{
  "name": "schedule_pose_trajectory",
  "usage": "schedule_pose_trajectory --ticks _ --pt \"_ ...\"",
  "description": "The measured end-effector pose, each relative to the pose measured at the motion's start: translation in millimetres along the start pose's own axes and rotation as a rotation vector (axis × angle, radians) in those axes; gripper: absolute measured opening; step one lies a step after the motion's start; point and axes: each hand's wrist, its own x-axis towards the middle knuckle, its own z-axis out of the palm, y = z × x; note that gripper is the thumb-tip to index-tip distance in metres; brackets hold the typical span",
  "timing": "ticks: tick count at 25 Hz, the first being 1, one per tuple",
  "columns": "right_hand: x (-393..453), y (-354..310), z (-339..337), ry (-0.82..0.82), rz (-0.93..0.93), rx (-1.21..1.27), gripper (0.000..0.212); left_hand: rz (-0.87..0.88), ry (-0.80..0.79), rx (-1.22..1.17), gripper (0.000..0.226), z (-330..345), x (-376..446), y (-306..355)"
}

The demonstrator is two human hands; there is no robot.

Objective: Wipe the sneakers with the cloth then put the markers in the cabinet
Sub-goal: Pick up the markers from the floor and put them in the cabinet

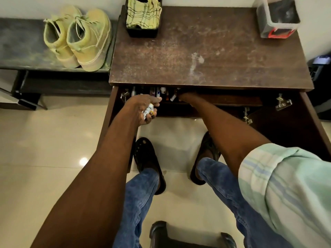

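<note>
Just under the front edge of the cabinet (pixel 206 51), the left hand (pixel 143 108) curls its fingers round a small bunch of markers (pixel 149 111), white barrels with a yellow end facing the camera. Beyond that grip, more markers stand in a row (pixel 159 93) on the shelf inside the open cabinet. To the right of the held bunch, the right hand (pixel 186 97) reaches into the same shelf; its fingers are hidden under the top, so I cannot tell what it does. Up and left of the grip, the pale green sneakers (pixel 78 38) sit side by side on a low bench (pixel 21 42). Farther back, the checked cloth (pixel 143 13) lies in a black box (pixel 143 32) on the cabinet top.
</note>
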Motion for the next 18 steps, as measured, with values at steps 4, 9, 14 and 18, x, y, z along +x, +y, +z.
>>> schedule_pose_trajectory --ticks 4,9,14,18 --pt "15 0 11 0.072 0.007 -0.044 0.041 0.005 -0.017 0.001 0.027 10 0 -1" --pt "30 10 23 0.193 0.004 0.074 0.041 0.017 -0.006 -0.003 0.027 11 0 -1" --pt "41 19 37 0.355 -0.082 0.210 0.037 0.013 -0.001 -0.016 0.026 9 0 -5" --pt "43 17 44 0.388 -0.121 0.196 0.026 0.014 -0.004 -0.022 0.025 8 1 -7"
